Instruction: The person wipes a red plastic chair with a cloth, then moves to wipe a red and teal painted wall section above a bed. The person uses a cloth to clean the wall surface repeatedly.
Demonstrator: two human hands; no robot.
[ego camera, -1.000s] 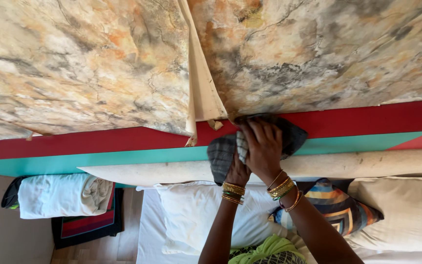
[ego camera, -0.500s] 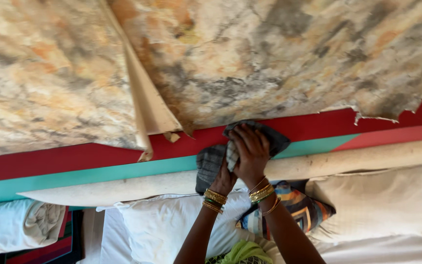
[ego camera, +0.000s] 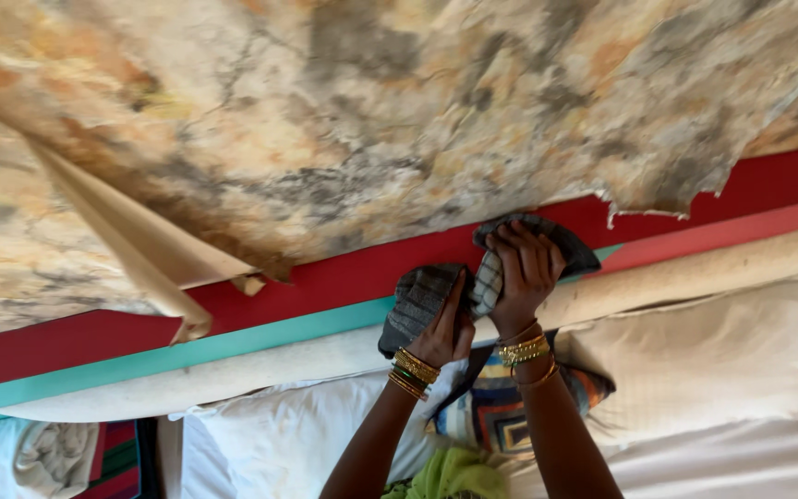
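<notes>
Right now both hands grip 1 grey checked cloth [ego camera: 427,296] against the red wall band [ego camera: 325,277], w/ its long axis running left-right: left hand [ego camera: 443,333] clamps the left end, right hand [ego camera: 521,273] the right. 2 white pillows [ego camera: 288,444], 1 striped cushion [ego camera: 496,416] nearer.

Both hands are pressing a grey checked cloth [ego camera: 427,300] against the red and teal painted wall band [ego camera: 260,305]. The left hand [ego camera: 442,333] is gripping its lower part, the right hand [ego camera: 524,273] its upper part, just below the peeling marbled wallpaper [ego camera: 371,120], above a white pillow [ego camera: 270,444].
</notes>
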